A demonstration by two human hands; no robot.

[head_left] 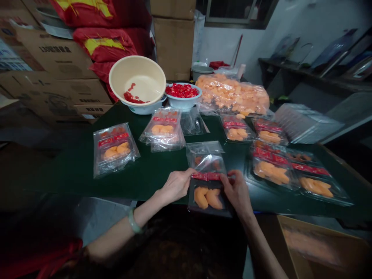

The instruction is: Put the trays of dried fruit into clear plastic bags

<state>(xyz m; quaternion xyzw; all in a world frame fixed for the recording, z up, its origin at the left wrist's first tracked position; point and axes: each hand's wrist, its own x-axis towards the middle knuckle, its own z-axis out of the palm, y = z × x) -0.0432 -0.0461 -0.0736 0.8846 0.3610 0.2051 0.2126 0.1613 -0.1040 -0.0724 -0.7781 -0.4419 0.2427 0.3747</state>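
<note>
At the near table edge lies a dark tray holding two pale-orange pieces and a row of small red packets. A clear plastic bag covers its far part. My left hand pinches the bag's left edge beside the red packets. On the opposite side, my right hand grips the bag and tray edge, thumb by the packets. Whether the fingertips hold only film or the tray too is hard to see. Left of centre, several bagged trays are stacked.
Another bagged tray lies at left, with more filled trays at right. Behind stand a cream basin, a blue bowl of red packets and a large bag of orange pieces. An open carton sits low right.
</note>
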